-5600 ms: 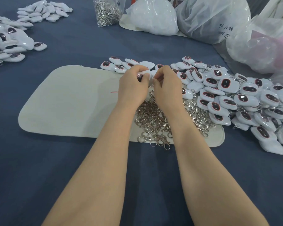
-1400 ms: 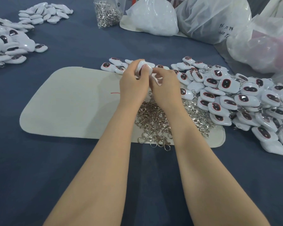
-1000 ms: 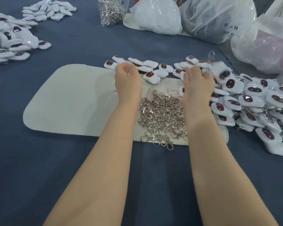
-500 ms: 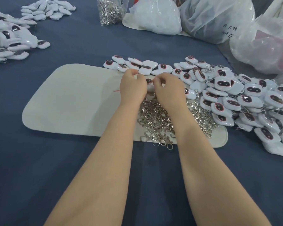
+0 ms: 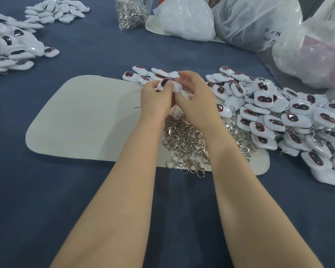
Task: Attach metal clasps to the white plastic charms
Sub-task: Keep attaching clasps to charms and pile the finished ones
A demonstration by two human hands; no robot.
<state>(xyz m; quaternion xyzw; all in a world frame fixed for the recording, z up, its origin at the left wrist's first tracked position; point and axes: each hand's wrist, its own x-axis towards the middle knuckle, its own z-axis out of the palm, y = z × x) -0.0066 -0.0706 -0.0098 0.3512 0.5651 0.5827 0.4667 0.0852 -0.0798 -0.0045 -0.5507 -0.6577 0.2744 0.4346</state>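
Observation:
My left hand (image 5: 155, 99) pinches a white charm (image 5: 163, 83) with a dark oval face, held just above the far edge of the mat. My right hand (image 5: 195, 99) meets it from the right, fingers curled over the charm's white end; whatever lies between those fingertips is hidden. A loose heap of metal clasps (image 5: 184, 140) lies on the mat right under both wrists. A big pile of charms (image 5: 278, 117), some with clasps on them, spreads to the right. A short row of charms (image 5: 139, 74) lies behind my hands.
The hands work over a white mat (image 5: 85, 117) on blue cloth. More charm piles sit at far left (image 5: 12, 47) and at the back left (image 5: 54, 10). A clear bag of clasps (image 5: 131, 12) and large plastic bags (image 5: 259, 22) stand along the back.
My right hand swung out to the right-hand pile with a charm, then came back. My left hand took a fresh charm from the back row, and both hands now meet on it, slightly raised.

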